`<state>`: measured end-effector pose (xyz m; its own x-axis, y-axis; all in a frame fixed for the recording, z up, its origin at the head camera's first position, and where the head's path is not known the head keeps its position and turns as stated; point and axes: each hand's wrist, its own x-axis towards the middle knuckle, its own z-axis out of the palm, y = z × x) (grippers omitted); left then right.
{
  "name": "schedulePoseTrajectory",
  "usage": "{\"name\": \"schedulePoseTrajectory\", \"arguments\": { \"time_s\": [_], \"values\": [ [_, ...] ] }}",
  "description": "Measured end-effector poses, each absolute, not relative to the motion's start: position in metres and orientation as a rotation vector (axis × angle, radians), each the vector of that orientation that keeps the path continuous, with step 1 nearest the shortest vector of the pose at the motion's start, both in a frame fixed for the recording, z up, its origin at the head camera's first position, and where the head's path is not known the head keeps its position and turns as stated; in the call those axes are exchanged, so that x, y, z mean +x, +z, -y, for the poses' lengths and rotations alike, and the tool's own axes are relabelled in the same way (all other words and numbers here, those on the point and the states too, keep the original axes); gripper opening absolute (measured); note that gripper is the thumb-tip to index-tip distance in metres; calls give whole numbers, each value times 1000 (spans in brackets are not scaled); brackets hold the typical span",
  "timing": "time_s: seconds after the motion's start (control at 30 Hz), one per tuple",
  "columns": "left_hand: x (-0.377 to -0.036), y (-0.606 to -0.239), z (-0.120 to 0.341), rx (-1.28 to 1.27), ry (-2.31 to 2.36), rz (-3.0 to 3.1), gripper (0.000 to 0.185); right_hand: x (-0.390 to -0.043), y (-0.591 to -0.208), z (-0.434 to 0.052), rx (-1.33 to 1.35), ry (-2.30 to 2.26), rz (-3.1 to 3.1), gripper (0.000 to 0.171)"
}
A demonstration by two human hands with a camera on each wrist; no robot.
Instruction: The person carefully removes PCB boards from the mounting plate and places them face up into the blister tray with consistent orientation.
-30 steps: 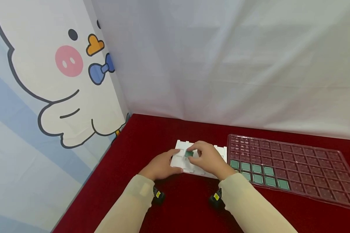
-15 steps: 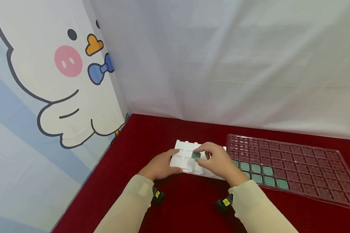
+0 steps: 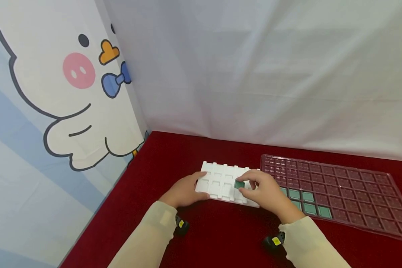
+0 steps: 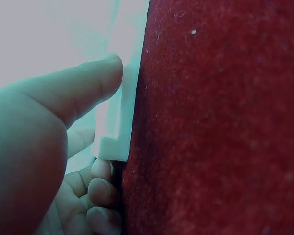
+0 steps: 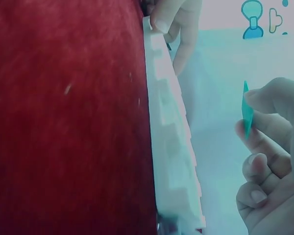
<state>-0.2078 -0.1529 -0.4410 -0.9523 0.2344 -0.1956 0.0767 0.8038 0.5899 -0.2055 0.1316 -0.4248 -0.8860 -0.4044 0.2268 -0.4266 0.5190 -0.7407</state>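
My left hand point(image 3: 184, 190) holds the left end of a white pocketed tray point(image 3: 222, 186) on the red cloth. In the left wrist view its thumb point(image 4: 95, 85) lies along the tray's near edge, other fingers curled by the corner. Thumb and fingers of my right hand point(image 3: 266, 191) pinch a small square green chip point(image 3: 239, 184) by its edges, over the tray's right part. The right wrist view shows the chip point(image 5: 247, 112) edge-on, apart from the tray point(image 5: 169, 122). The tray pockets that show hold nothing; my right hand hides some at the right end.
A clear plastic grid tray point(image 3: 355, 191) lies to the right, with several green chips point(image 3: 309, 209) in its near-left cells. Red cloth point(image 3: 217, 238) covers the table. A white curtain point(image 3: 254, 74) hangs behind, and a cartoon-printed sheet point(image 3: 53, 141) stands at left.
My right hand has moved rightward along the white tray with the green chip still pinched, uncovering pockets in the middle. My left hand has stayed at the tray's left end.
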Motion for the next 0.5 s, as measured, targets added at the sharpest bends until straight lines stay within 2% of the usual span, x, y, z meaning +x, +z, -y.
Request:
{"name": "schedulePoseTrajectory", "arguments": {
  "time_s": [0.5],
  "values": [
    [-209, -445, 152, 239, 877, -2740, 79, -203, -430, -176, 735, 1233, 2734, 23]
  ]
}}
